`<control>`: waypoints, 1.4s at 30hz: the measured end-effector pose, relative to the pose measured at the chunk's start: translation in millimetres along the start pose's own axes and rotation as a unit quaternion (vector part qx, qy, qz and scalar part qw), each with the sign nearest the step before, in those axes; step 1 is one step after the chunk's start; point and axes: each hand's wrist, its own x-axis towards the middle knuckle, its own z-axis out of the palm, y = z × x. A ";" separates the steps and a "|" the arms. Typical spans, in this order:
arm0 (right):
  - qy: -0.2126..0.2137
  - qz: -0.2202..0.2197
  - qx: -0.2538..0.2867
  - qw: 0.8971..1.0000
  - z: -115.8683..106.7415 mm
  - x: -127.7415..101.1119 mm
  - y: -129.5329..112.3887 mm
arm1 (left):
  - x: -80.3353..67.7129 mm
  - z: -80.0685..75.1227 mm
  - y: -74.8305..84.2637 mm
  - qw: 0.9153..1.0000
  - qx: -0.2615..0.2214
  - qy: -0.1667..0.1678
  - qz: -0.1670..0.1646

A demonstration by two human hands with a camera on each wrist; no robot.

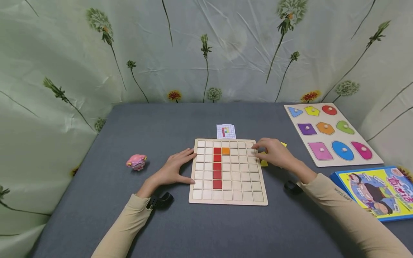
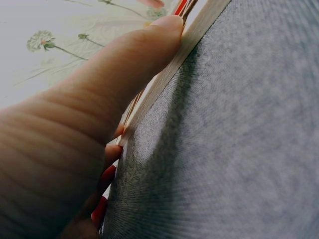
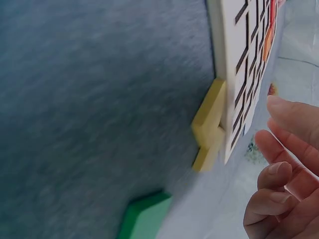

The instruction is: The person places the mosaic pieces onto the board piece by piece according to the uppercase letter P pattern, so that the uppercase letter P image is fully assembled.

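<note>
A wooden grid board (image 1: 226,199) lies flat on the dark grey table. Several red squares (image 1: 217,166) fill one column, and an orange square (image 1: 225,151) sits right of the top one. My left hand (image 1: 171,168) rests against the board's left edge, thumb and fingers spread straight along it. Over the right edge is my right hand (image 1: 275,152), its fingers loosely bent; the right wrist view shows nothing between thumb and fingertips. Beside that edge lie yellow pieces (image 3: 212,117), partly hidden by the hand in the head view. A green piece (image 3: 149,214) lies nearby.
Behind the board lies a small printed grid card (image 1: 226,131). A pink toy (image 1: 137,162) stands at left. To the right are a shape puzzle board (image 1: 316,132) with knobbed pieces and a blue and yellow box (image 1: 377,193). A flower-printed curtain (image 1: 238,46) hangs behind the table.
</note>
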 end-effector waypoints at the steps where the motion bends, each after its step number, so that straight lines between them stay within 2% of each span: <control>1: 0.003 0.001 0.002 1.000 -0.8 -1.9 1.8 | 0.0 0.0 0.0 1.000 -0.001 0.001 0.000; 9: 0.020 0.011 -0.010 1.000 -7.4 -15.5 13.1 | -0.5 1.0 -1.0 1.000 0.003 0.002 0.002; 18: 0.005 0.017 -0.018 1.000 -18.0 -32.7 25.3 | 1.8 -0.8 1.4 1.000 0.004 0.007 0.008; 30: 0.008 0.000 -0.011 1.000 -22.9 -47.1 37.9 | 1.4 -0.1 -0.4 1.000 0.008 0.001 0.002; 42: -0.022 0.014 -0.006 1.000 -27.8 -58.1 46.4 | 0.9 0.0 1.5 1.000 0.010 0.009 0.010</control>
